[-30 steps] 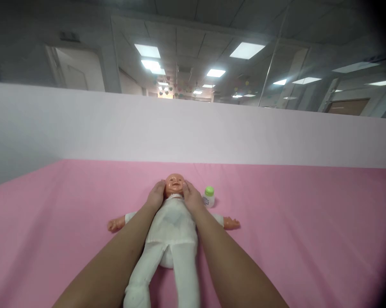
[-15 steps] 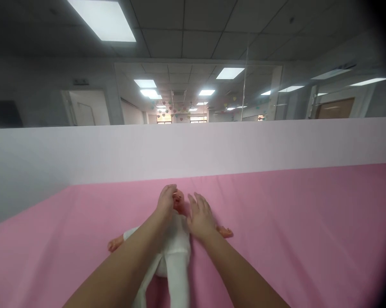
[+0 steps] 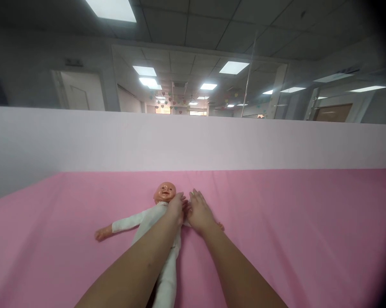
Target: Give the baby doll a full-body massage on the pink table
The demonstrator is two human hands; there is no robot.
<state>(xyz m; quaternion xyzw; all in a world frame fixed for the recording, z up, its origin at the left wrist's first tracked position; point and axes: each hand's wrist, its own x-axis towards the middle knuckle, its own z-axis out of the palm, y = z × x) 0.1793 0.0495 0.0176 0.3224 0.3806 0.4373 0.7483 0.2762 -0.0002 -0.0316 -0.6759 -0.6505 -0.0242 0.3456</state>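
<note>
A baby doll (image 3: 148, 224) in a white cloth suit lies face up, its bald plastic head pointing away from me. One doll arm stretches out to the left; the other passes beneath my hands, with its small hand (image 3: 221, 226) showing past my right wrist. My left hand (image 3: 176, 208) is over the doll's shoulder beside its head, fingers extended and palm turned inward. Close by on the right, my right hand (image 3: 199, 212) has its fingers stretched forward above the doll's arm. Neither hand appears to grip anything. My left forearm hides part of the doll's body and legs.
Pink cloth (image 3: 292, 222) covers the surface under the doll, with a few wrinkles. A low white wall (image 3: 212, 143) borders its far side and continues on the left. Beyond are windows, a doorway (image 3: 80, 90) and ceiling lights.
My left hand has moved right, off the doll's head, and is now nearer my right hand. The doll's face has come into view, with its head farther left. The camera view has tilted slightly.
</note>
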